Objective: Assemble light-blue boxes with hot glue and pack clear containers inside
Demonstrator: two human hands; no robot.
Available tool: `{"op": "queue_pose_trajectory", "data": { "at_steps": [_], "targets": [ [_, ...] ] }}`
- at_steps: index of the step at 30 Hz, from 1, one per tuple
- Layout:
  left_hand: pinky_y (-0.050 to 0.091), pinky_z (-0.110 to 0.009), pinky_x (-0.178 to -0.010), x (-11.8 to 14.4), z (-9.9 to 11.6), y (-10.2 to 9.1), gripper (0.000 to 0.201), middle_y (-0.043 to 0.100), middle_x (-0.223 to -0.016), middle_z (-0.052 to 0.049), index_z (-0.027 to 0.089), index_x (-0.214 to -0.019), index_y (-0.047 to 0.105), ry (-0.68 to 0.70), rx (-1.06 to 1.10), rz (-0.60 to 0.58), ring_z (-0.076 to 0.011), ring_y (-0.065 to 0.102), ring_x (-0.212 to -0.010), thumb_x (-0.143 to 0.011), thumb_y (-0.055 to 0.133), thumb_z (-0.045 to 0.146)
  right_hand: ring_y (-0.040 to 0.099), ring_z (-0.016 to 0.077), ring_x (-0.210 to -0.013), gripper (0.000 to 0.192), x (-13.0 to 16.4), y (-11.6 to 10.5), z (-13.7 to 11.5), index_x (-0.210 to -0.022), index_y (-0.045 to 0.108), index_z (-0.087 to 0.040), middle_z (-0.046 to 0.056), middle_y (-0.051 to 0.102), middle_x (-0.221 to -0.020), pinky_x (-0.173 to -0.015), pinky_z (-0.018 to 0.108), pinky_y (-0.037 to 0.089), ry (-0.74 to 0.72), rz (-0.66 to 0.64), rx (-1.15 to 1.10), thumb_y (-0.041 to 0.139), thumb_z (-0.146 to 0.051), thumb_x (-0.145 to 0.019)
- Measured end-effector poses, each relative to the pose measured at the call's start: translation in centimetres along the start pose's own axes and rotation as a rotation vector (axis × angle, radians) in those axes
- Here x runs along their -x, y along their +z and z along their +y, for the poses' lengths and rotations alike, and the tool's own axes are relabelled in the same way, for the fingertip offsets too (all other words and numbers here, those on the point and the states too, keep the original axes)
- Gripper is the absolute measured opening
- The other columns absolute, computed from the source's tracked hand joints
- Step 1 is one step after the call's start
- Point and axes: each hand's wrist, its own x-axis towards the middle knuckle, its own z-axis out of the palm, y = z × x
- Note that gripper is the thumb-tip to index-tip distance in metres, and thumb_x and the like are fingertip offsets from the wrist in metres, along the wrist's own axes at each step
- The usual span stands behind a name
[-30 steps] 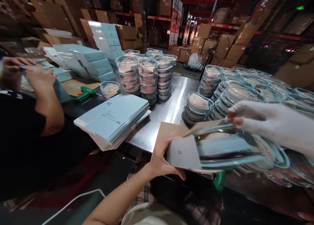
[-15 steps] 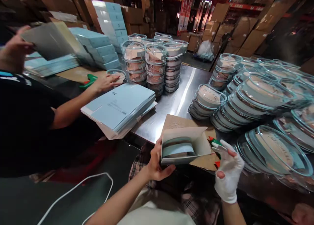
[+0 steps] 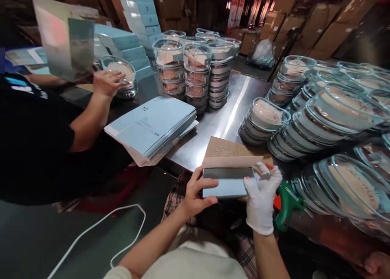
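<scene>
At the near edge of the metal table (image 3: 210,126), a pale blue box (image 3: 227,187) seems mid-closing, its long flap (image 3: 233,162) raised; the gloved right hand (image 3: 262,200) curls its fingers at one end, grip unclear, while the left hand (image 3: 196,193) clasps the other; folding down likely calls for steadiness.

Single head-worn view, facing forward and down, table (image 3: 207,135) close below.

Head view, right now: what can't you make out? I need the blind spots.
Inside of the held box: head view, mostly hidden by its own panels.
Small print on the flat cartons: head view, too small to read.
Glass dishes at far right: head view, cut off by the right edge.
</scene>
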Motion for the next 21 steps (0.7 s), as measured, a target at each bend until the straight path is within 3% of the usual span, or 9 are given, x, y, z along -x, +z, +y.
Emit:
{"op": "queue_pose_trajectory", "data": {
  "at_steps": [3, 5, 7, 9, 10, 12, 14, 18, 21],
  "targets": [
    [0.057, -0.033, -0.082, -1.3, -0.1, -1.2, 0.053, 0.064, -0.121, -0.011, 0.023, -0.108, 0.078, 0.103, -0.001, -0.061, -0.0222, 0.068, -0.099, -0.085, 0.073, 0.070, 0.066, 0.0258, -0.125, 0.058, -0.8, -4.1, -0.1, -0.141, 0.053, -0.026, 0.013, 0.065, -0.140, -0.106, 0.044, 0.053, 0.056, -0.101, 0.127, 0.065, -0.055, -0.091],
    [0.058, -0.035, -0.085, -1.7, -0.2, -1.8, 0.063, 0.066, -0.117, -0.011, 0.022, -0.109, 0.079, 0.077, -0.001, -0.087, -0.0243, 0.068, -0.100, -0.079, 0.073, 0.077, 0.067, 0.0313, -0.121, 0.056, -1.2, -8.7, 0.3, -0.124, 0.067, -0.021, 0.016, 0.071, -0.130, -0.108, 0.050, 0.050, 0.006, 0.000, 0.429, 0.052, -0.065, -0.094],
    [0.057, -0.039, -0.091, -1.7, -0.3, -2.1, 0.069, 0.065, -0.116, -0.012, 0.022, -0.114, 0.078, 0.038, -0.032, -0.140, -0.0274, 0.067, -0.105, -0.074, 0.076, 0.079, 0.067, 0.0396, -0.116, 0.059, -1.6, -13.4, 0.9, -0.104, 0.074, -0.019, 0.020, 0.075, -0.117, -0.106, 0.058, 0.048, 0.021, 0.177, 0.871, 0.052, -0.071, -0.087],
    [0.055, -0.041, -0.096, -1.5, -0.6, -2.0, 0.069, 0.065, -0.115, -0.011, 0.023, -0.117, 0.076, 0.030, -0.072, -0.176, -0.0285, 0.066, -0.108, -0.073, 0.081, 0.075, 0.069, 0.0441, -0.108, 0.057, -2.2, -16.9, 1.4, -0.097, 0.075, -0.021, 0.022, 0.076, -0.110, -0.096, 0.060, 0.050, 0.219, 0.184, 1.143, 0.058, -0.073, -0.080],
    [0.055, -0.042, -0.097, -1.5, -0.7, -1.9, 0.065, 0.064, -0.115, -0.011, 0.023, -0.117, 0.075, 0.041, -0.086, -0.179, -0.0284, 0.066, -0.108, -0.075, 0.084, 0.071, 0.070, 0.0440, -0.103, 0.054, -2.7, -18.0, 1.6, -0.094, 0.075, -0.022, 0.021, 0.076, -0.107, -0.091, 0.058, 0.052, 0.337, 0.159, 1.170, 0.064, -0.071, -0.075],
    [0.055, -0.041, -0.096, -1.7, -1.0, -1.4, 0.051, 0.064, -0.118, -0.011, 0.023, -0.115, 0.072, 0.084, -0.090, -0.159, -0.0279, 0.066, -0.109, -0.082, 0.083, 0.060, 0.072, 0.0395, -0.093, 0.044, -3.6, -18.9, 2.1, -0.085, 0.073, -0.023, 0.017, 0.077, -0.095, -0.082, 0.050, 0.054, 0.515, 0.123, 1.067, 0.079, -0.061, -0.062],
    [0.056, -0.039, -0.091, -2.1, -0.9, -1.0, 0.039, 0.063, -0.118, -0.011, 0.023, -0.114, 0.070, 0.130, -0.075, -0.122, -0.0273, 0.067, -0.108, -0.089, 0.080, 0.051, 0.070, 0.0323, -0.080, 0.037, -4.4, -18.8, 2.4, -0.074, 0.068, -0.024, 0.010, 0.074, -0.077, -0.073, 0.041, 0.053, 0.594, 0.118, 0.914, 0.085, -0.050, -0.053],
    [0.056, -0.039, -0.090, -2.2, 0.4, -1.3, 0.036, 0.066, -0.104, -0.007, 0.025, -0.114, 0.070, 0.155, -0.077, -0.009, -0.0279, 0.065, -0.109, -0.088, 0.080, 0.047, 0.057, 0.0185, -0.055, 0.035, -5.0, -18.5, 2.3, -0.060, 0.062, -0.022, 0.001, 0.063, -0.056, -0.054, 0.030, 0.044, 0.653, 0.067, 0.695, 0.084, -0.048, -0.051],
    [0.052, -0.045, -0.102, -0.6, 1.6, -1.8, 0.040, 0.069, -0.098, -0.005, 0.026, -0.111, 0.073, 0.041, -0.087, 0.026, -0.0313, 0.063, -0.119, -0.084, 0.082, 0.053, 0.056, 0.0167, -0.049, 0.034, -4.5, -18.7, 2.2, -0.062, 0.064, -0.020, 0.002, 0.065, -0.056, -0.048, 0.029, 0.043, 0.664, 0.062, 0.501, 0.077, -0.051, -0.055]
  ]
}}
